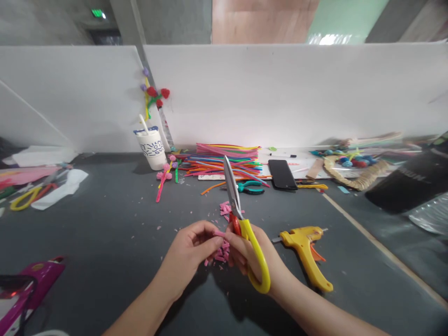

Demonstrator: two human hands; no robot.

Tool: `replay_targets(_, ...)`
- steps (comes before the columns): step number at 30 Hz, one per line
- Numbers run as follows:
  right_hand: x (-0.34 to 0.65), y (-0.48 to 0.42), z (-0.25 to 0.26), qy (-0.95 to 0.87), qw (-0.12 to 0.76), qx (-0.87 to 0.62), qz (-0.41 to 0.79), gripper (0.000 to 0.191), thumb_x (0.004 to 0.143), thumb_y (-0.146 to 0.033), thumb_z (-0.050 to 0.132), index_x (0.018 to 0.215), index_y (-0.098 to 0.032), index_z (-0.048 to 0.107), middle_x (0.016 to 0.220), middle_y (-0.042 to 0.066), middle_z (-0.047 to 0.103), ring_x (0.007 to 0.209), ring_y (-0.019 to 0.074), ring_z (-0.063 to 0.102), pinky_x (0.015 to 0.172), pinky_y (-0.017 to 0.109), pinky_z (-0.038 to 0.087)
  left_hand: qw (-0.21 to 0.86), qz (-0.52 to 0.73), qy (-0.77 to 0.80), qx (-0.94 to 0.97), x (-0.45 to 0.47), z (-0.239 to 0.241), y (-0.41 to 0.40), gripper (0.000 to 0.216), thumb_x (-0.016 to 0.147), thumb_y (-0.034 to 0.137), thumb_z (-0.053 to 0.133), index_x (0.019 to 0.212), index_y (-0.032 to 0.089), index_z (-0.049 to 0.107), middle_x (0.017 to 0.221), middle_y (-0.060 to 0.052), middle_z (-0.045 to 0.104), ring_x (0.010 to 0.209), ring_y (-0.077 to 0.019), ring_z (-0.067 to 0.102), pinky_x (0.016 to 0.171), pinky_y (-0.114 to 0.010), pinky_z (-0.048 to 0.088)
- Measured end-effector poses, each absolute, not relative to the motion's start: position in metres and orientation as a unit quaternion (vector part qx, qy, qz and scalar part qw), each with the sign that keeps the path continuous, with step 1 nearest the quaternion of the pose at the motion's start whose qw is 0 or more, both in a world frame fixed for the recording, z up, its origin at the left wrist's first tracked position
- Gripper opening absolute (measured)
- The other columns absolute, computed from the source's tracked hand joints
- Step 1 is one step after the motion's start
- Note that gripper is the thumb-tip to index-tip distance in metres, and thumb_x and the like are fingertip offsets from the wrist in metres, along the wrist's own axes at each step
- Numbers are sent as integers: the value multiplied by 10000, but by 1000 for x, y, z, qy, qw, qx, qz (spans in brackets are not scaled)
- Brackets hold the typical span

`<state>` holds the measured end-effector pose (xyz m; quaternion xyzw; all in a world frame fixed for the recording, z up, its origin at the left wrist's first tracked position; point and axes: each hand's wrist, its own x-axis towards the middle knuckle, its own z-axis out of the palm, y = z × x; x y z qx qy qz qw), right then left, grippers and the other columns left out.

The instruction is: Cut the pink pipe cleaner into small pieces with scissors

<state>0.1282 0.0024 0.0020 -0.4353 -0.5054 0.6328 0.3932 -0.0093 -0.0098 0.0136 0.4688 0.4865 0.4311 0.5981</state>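
Between the fingertips of my left hand (196, 245) is a small pink piece of pipe cleaner (220, 234), pinched by thumb and forefinger. My right hand (250, 249) is closed around scissors (257, 254) with yellow and red handles, their blades upright and together. The right thumb reaches to the other end of the pink piece. Beneath both hands, short pink cut pieces (221, 254) lie heaped on the dark table, with more cut pieces (224, 208) just beyond. Some of the right fingers are hidden behind the scissors.
A yellow glue gun (304, 252) lies to the right. Farther back are bundled pipe cleaners (224, 161), teal-handled pliers (250, 187), a black phone (282, 174) and a white cup (152, 148). A purple device (35, 289) sits at the lower left. White panels (280, 98) stand behind.
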Motion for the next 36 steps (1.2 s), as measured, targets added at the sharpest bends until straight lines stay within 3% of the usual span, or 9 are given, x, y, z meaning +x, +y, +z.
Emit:
replay_targets(6,125,-1,2,-526,354,-457,623,296,711,-430,566,612,-199,408,363,-104,360,312,65,362,298,168,264,593,465,492,436,-4,12,-10,119,657,243,638,671,156,557,575,23,535,501,-93,464,481,-216,358)
replay_targets(11,132,1,6,-570,343,-442,602,260,721,-411,555,641,-196,433,422,-91,396,334,58,340,325,176,270,613,479,464,424,-10,15,-10,74,713,201,584,680,156,537,568,15,561,515,-97,509,506,-214,392)
replay_targets(18,148,6,13,-694,316,-478,436,182,692,-315,599,670,-170,492,587,-50,430,552,92,368,482,197,302,610,548,437,369,-26,22,-4,56,734,166,568,724,170,513,599,25,587,481,-74,531,471,-174,406)
replay_targets(23,151,10,7,-715,296,-498,390,209,704,-342,580,640,-190,451,568,-51,453,523,96,375,488,204,309,612,560,426,360,-30,24,-5,50,742,168,556,706,167,521,670,-2,627,558,-90,574,507,-177,429)
replay_targets(30,148,9,8,-739,249,-501,376,245,718,-403,552,643,-202,432,562,-48,443,522,103,361,473,205,293,606,554,446,356,-30,23,-5,54,721,203,599,731,167,561,577,31,590,445,-55,507,423,-151,383)
replay_targets(36,145,5,14,-772,222,-516,296,284,717,-424,546,656,-225,353,539,-61,438,475,101,350,448,206,259,595,593,435,325,-32,26,-4,49,721,186,604,721,165,559,591,23,615,455,-59,539,435,-148,410)
